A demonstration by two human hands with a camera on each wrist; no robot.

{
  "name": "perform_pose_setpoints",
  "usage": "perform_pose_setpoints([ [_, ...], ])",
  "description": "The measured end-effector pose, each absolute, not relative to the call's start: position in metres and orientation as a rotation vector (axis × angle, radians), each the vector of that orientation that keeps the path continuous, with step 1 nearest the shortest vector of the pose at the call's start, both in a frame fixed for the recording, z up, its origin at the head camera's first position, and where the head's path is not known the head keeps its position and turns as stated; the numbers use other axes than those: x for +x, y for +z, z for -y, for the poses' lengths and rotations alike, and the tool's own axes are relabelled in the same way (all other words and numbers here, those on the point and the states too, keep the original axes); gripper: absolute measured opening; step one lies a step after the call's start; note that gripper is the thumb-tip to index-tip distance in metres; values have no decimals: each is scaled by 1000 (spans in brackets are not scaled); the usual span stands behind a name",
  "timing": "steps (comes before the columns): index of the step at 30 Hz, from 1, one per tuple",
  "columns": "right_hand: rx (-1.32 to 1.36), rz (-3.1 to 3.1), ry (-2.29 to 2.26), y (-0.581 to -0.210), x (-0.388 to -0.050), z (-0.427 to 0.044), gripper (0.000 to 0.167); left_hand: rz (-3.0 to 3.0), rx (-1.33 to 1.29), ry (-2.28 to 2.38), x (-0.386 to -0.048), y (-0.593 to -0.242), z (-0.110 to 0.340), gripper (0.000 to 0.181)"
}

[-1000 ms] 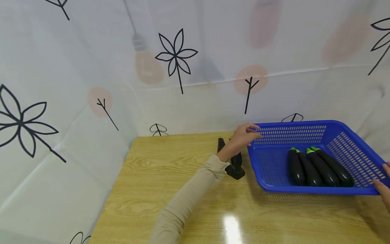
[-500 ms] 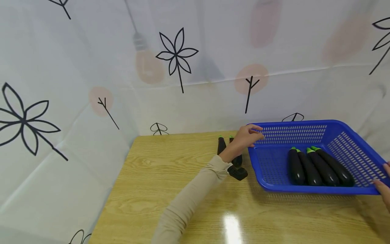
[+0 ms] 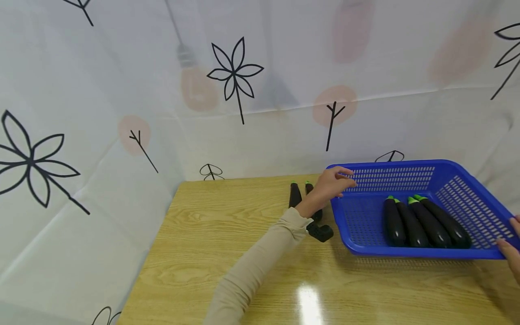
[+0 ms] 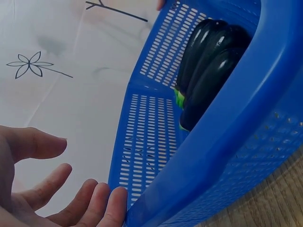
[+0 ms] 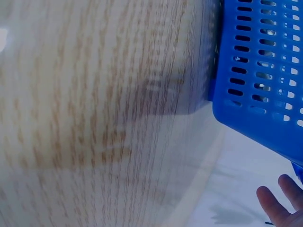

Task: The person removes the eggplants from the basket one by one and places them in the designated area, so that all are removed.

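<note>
A blue plastic basket (image 3: 347, 232) with slotted walls stands at the right of the table. Several dark eggplants (image 3: 436, 228) with green stems lie side by side in it. My left hand (image 3: 327, 187) is at its left rim with bent, spread fingers; the thumb is apart from the basket. In the left wrist view, the smaller fingertips (image 4: 116, 205) touch or almost touch the rim. At the head view's right edge, my partly visible right hand (image 3: 511, 255) holds the right rim, thumb over it. Two extended fingers (image 5: 274, 205) show outside the basket in the right wrist view.
Two more eggplants (image 3: 294, 194) lie on the wooden table (image 3: 207, 225) left of the basket, partly hidden by the left arm. A black device (image 3: 321, 232) sits under the left wrist. A white printed cloth (image 3: 280, 135) hangs behind and to the left.
My left hand has shifted slightly to the right along the basket's left rim. The basket, the eggplants and my right hand have stayed in place.
</note>
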State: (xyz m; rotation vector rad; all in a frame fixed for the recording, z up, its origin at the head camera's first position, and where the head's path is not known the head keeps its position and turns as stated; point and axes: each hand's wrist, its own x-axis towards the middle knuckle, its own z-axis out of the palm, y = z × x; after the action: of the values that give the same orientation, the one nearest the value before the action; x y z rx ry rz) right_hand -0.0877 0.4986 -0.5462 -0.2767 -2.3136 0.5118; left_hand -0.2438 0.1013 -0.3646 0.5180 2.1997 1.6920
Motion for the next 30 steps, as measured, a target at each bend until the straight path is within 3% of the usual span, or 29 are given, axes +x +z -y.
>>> perform_pose_setpoints([
  [12, -297, 2333, 478, -536, -84, -491, 50, -2185, 515, 1683, -242, -364, -109, 24],
  [18, -286, 2327, 538, -505, -73, -458, 50, -2184, 499, 1670, -240, -363, -113, 26],
  [24, -254, 2305, 538, -543, -87, -497, 50, -2203, 475, 1655, -240, -365, -120, 27],
  [30, -294, 2340, 484, -540, -84, -496, 50, -2202, 469, 1654, -240, -365, -129, 21],
])
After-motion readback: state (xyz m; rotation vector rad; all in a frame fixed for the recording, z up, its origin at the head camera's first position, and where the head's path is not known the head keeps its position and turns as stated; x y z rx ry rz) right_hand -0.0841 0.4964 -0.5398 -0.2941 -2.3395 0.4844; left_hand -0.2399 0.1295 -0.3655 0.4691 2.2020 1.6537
